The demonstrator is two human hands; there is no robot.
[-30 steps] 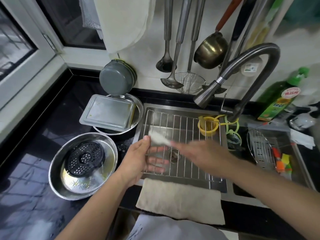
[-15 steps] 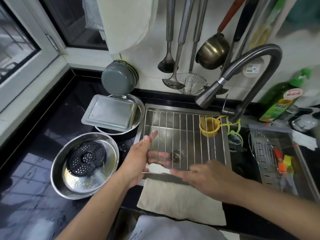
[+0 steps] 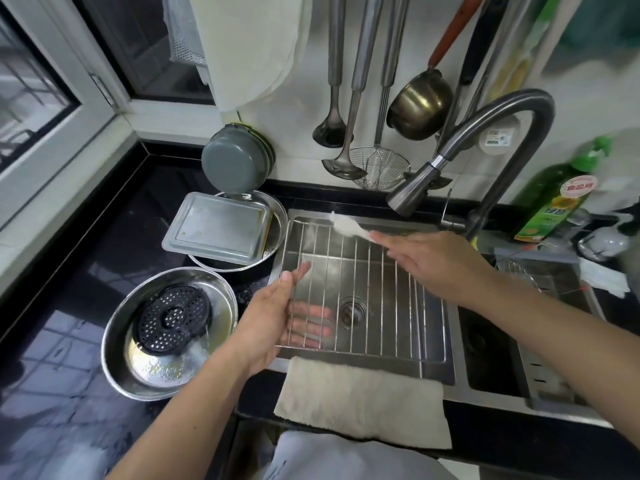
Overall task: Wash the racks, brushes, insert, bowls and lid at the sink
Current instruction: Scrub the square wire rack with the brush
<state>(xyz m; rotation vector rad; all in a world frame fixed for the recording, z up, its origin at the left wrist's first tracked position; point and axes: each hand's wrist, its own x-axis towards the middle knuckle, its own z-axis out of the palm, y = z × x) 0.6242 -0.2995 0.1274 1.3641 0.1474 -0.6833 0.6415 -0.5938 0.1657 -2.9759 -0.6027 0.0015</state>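
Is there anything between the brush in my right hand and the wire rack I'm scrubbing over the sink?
Nothing visible. The right hand holds the white brush right at the far edge of the wire rack. The left hand grips the rack's near left side, well away from the brush. The faucet spout hangs above and clear of it.

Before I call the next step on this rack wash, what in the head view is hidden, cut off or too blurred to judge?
- Brush: motion-blurred; its handle is hidden inside the right hand.
- Left hand: fingers lie behind the wire rack, so its grip is unclear.
- Second basin: the right forearm covers most of it; only part of a small rack shows.
- Faucet: whether water is running cannot be told.
- Dish soap bottle: label too small to read.
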